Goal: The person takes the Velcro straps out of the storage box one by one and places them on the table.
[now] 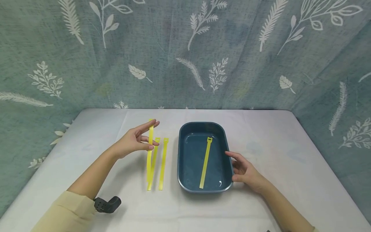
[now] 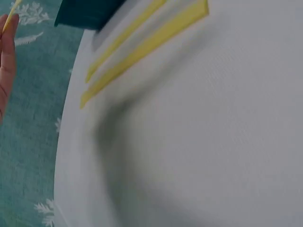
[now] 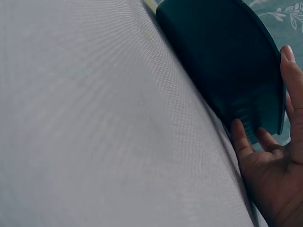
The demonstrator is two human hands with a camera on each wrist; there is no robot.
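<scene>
In the head view my left hand (image 1: 134,140) holds a yellow cable strap (image 1: 151,133) upright above the table, pinched between thumb and fingers. Two more yellow straps with slotted heads lie below and beside it: a nearer strap (image 1: 154,166), partly covered by the held one, and a second strap (image 1: 163,166). A dark blue rectangular tray (image 1: 189,161) stands to the right, with one yellow strap (image 1: 205,162) lying lengthwise inside. My right hand (image 1: 246,172) rests against the tray's right side, its index fingertip and thumb at the rim. The right wrist view shows fingers (image 3: 242,142) against the outer wall.
A white cloth covers the table (image 1: 261,135), its back edge meeting a blue-green leaf-patterned curtain (image 1: 162,48). A black device (image 1: 107,205) sits at my left sleeve.
</scene>
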